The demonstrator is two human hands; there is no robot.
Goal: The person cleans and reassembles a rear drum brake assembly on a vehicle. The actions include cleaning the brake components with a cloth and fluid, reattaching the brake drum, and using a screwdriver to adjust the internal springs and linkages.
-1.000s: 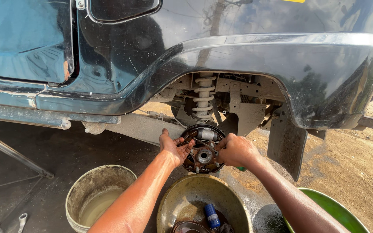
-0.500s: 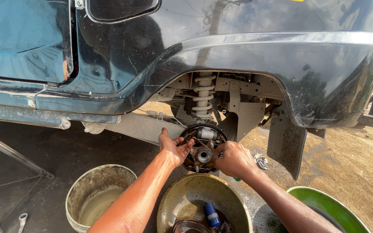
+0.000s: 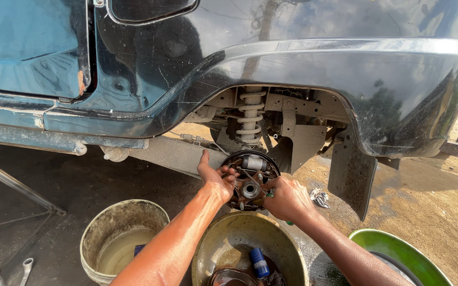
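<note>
A round drum-brake assembly (image 3: 251, 179) with springs and a centre hub sits in the open wheel arch of a dark car (image 3: 271, 69); no wheel is on it. My left hand (image 3: 214, 177) rests on the assembly's left edge, fingers curled onto the brake parts. My right hand (image 3: 287, 197) is closed at its lower right, gripping a tool with a green handle whose tip (image 3: 289, 223) shows below the fist. A coil spring (image 3: 250, 116) hangs above the hub.
Below my arms stands a dirty yellow basin (image 3: 223, 238) holding a blue cylinder (image 3: 258, 262) and metal parts. A stained bucket (image 3: 107, 225) with liquid is at left, a green basin (image 3: 398, 249) at right. A mud flap (image 3: 351, 175), metal stand legs (image 3: 11, 185) and a wrench (image 3: 25, 267) lie around.
My right hand has shifted slightly lower on the right side of the brake assembly. The left hand stays on the left edge. My view has drifted a little.
</note>
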